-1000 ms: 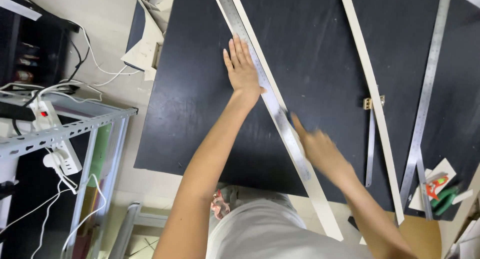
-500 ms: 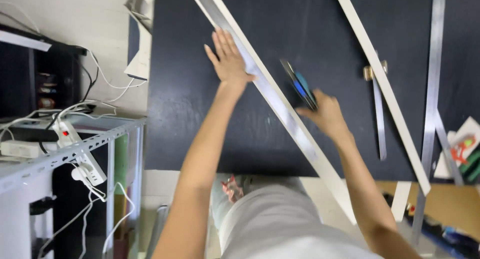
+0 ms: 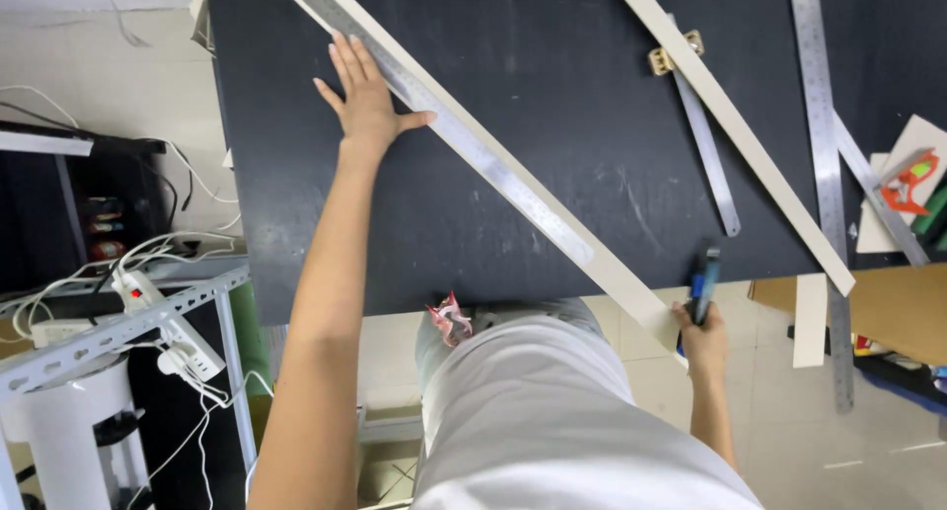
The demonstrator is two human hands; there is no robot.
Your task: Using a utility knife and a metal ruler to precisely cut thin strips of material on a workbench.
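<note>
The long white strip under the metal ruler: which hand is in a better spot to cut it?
Probably the right hand: it grips the blue knife beside the white strip's near end. The left hand lies flat, pressing the metal ruler farther up.

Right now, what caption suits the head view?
Left hand presses a steel ruler on a black table; right hand grips a blue cutter.

Single view from a head-worn camera, looking steeply down past the wearer's torso onto a black surface [image 3: 513, 175]. The lens sits close above the near edge, so that the left hand [image 3: 367, 106], the right hand [image 3: 702, 337] and the floor below fall within frame.
</note>
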